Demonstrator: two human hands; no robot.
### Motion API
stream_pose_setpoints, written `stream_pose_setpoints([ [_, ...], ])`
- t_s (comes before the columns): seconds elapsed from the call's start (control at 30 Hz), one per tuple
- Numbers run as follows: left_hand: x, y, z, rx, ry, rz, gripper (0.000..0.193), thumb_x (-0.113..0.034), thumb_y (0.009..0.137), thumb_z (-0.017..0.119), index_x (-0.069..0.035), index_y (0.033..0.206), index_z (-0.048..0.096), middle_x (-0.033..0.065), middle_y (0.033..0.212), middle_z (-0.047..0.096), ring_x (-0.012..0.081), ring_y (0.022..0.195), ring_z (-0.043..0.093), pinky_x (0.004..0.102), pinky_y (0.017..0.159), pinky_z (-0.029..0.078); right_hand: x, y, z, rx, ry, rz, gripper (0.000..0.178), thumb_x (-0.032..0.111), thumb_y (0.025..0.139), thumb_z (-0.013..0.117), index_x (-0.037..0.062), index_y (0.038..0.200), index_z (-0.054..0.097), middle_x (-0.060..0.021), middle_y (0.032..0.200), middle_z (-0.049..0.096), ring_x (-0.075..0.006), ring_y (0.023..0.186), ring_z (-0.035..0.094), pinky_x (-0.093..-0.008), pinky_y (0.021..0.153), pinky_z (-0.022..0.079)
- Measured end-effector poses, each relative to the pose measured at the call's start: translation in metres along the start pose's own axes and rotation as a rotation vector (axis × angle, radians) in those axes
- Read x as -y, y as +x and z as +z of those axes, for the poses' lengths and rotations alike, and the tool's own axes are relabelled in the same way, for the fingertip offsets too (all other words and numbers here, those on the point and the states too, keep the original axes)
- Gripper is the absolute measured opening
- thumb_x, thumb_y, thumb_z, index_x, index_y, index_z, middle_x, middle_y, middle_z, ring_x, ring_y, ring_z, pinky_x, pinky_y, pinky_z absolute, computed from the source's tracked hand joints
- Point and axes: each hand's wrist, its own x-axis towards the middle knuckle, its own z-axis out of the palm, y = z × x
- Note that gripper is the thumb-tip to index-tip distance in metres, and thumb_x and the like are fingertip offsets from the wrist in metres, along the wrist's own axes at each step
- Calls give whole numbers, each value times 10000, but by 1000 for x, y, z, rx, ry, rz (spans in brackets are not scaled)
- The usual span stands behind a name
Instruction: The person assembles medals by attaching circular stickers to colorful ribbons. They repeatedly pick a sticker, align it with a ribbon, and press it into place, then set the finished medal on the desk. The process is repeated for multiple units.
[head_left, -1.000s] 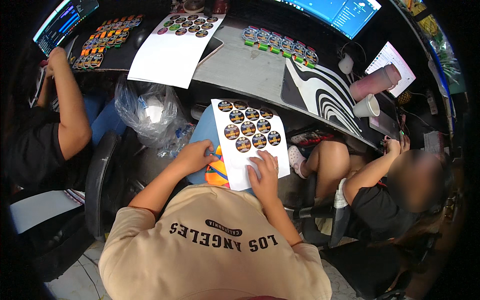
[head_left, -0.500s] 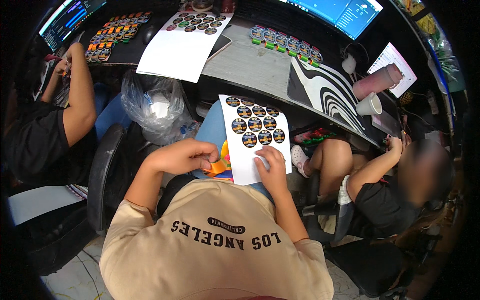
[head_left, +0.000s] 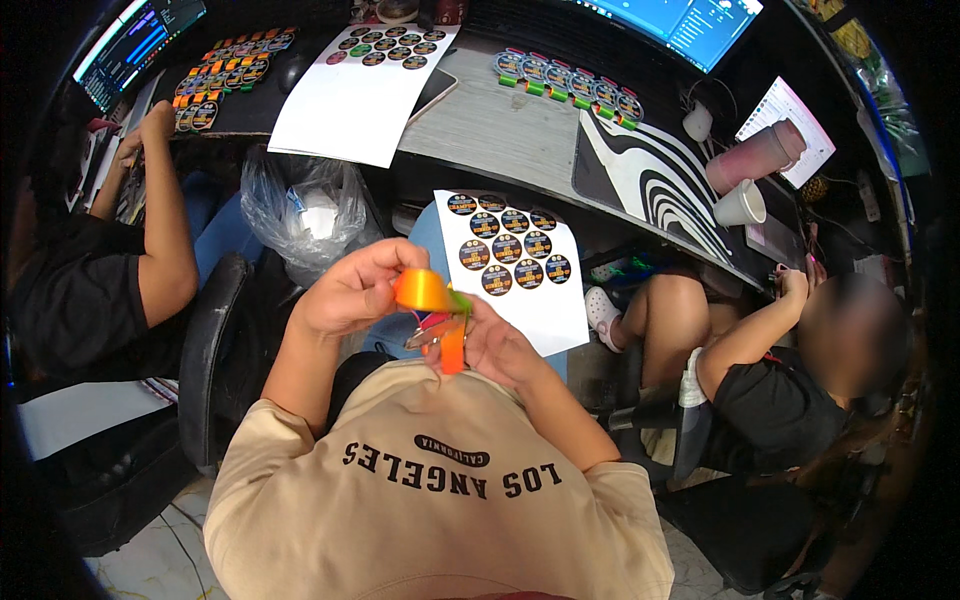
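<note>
Pinched in my left hand [head_left: 350, 288] is a shiny orange-yellow ribbon [head_left: 422, 291], looped in front of my chest. My right hand [head_left: 503, 348] is at the ribbon's other side, its fingers closed near a green part and a hanging orange end. Between the hands is a partly hidden, metallic-looking piece with some pink and blue; I cannot make out its exact kind. On my lap, beyond my right hand, lies a white sheet [head_left: 545, 318] with rows of round dark stickers.
On the desk [head_left: 470, 120] lie another sticker sheet [head_left: 340, 110] and a row of medals with green ribbons [head_left: 570, 85]. A pink tumbler [head_left: 755, 160] and white cup [head_left: 740, 205] stand right. A plastic bag [head_left: 310, 215] hangs below the desk. People sit on both sides.
My left hand has lifted the ribbon up from my lap. My right hand has left the sticker sheet and come over to the ribbon. The sheet stays on my lap.
</note>
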Motion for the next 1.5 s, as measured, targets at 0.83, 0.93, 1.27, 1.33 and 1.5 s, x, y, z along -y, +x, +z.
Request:
stream_pose_setpoints([
  [0.83, 29, -29, -35, -712, 413, -273, 551, -514, 1014, 306, -48, 1285, 417, 163, 1172, 643, 238, 1048, 634, 378, 907, 491, 32, -11, -67, -1075, -1955, -386, 273, 163, 803, 716, 36, 1037, 655, -155, 1081, 595, -352, 1014, 528, -434, 895, 412],
  [0.93, 57, -32, -61, -779, 417, -296, 427, -428, 1035, 341, -64, 1218, 471, 106, 1097, 653, 195, 980, 620, 353, 882, 465, 29, -17, -82, -1136, -1896, -375, 316, 162, 801, 713, 31, 1081, 647, -164, 1079, 570, -355, 1026, 504, -446, 899, 409],
  [1.27, 92, -17, -72, -899, 627, -168, 267, -281, 1017, 459, -34, 1047, 556, 29, 906, 537, 122, 858, 499, 272, 781, 424, 39, -41, -144, -1349, -1555, -411, 292, 201, 808, 739, 33, 1043, 698, -124, 989, 672, -248, 928, 600, -354, 838, 451],
  [1.33, 93, -8, -64, -844, 642, -147, 253, -275, 1019, 458, -41, 1047, 551, 14, 880, 531, 99, 836, 487, 258, 766, 420, 42, -43, -153, -1332, -1542, -354, 308, 198, 791, 760, 31, 1044, 705, -112, 941, 689, -224, 886, 620, -330, 796, 480],
  [1.5, 96, 16, -46, -659, 504, -171, 245, -274, 1028, 452, -51, 1046, 551, 0, 910, 549, 71, 846, 486, 233, 762, 417, 64, -44, -159, -1225, -949, -178, 327, 137, 755, 799, -28, 1019, 698, -100, 887, 691, -172, 780, 632, -276, 697, 497],
])
